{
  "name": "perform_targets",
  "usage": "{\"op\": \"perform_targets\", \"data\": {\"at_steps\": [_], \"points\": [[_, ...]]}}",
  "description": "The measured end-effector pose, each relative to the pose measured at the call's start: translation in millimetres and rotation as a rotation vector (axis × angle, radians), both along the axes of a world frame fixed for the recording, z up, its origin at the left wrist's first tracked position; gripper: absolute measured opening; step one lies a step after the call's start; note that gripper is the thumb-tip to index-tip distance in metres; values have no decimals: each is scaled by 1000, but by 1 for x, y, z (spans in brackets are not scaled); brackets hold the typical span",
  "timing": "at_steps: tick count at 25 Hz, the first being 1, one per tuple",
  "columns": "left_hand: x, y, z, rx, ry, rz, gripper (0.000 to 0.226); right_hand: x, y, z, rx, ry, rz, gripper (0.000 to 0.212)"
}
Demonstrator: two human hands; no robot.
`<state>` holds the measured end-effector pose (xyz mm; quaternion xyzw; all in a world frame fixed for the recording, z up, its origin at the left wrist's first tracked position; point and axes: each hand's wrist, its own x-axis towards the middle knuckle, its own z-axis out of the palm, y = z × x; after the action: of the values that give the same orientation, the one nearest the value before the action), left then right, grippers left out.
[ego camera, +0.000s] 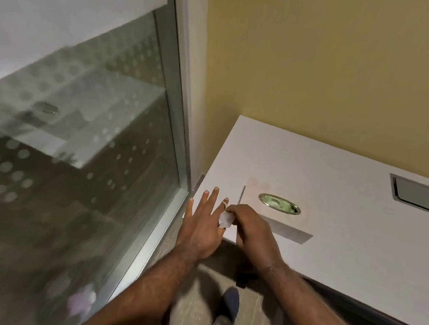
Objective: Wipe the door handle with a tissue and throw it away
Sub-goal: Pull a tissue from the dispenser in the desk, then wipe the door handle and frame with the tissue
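Observation:
A small white crumpled tissue (225,219) sits between my two hands, over the front left corner of a white desk (346,227). My right hand (251,228) is closed around the tissue and presses it against the index finger of my left hand (203,224). The left hand is flat with its fingers spread and holds nothing. No door handle shows in this view.
A glass partition (77,162) with a frosted dot pattern and a metal frame (177,132) fills the left. A yellow wall (322,68) backs the desk. The desk has a round metal grommet (279,204) and a rectangular cable hatch (422,195). Carpet and a dark shoe (231,301) lie below.

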<state>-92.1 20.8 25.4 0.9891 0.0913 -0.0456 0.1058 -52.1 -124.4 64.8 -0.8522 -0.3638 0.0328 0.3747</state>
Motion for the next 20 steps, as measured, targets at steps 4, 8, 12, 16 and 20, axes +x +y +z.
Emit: {"op": "perform_targets", "data": {"at_steps": [4,8,12,16,20], "points": [[-72,13,7,-333,-106,149,53,-51,3,-1,-149,-293,166,42],[-148,18,5,-787,-81,311,54,-94,1,5,-150,-505,291,56],[-216,-7,12,-907,-133,376,59,-139,3,-2,-111,-662,552,58],[-287,-59,42,-976,-220,521,33,-181,-14,-19,18,-757,717,56],[-353,-109,35,-922,-348,547,54,-228,-37,-22,205,-828,830,25]]}}
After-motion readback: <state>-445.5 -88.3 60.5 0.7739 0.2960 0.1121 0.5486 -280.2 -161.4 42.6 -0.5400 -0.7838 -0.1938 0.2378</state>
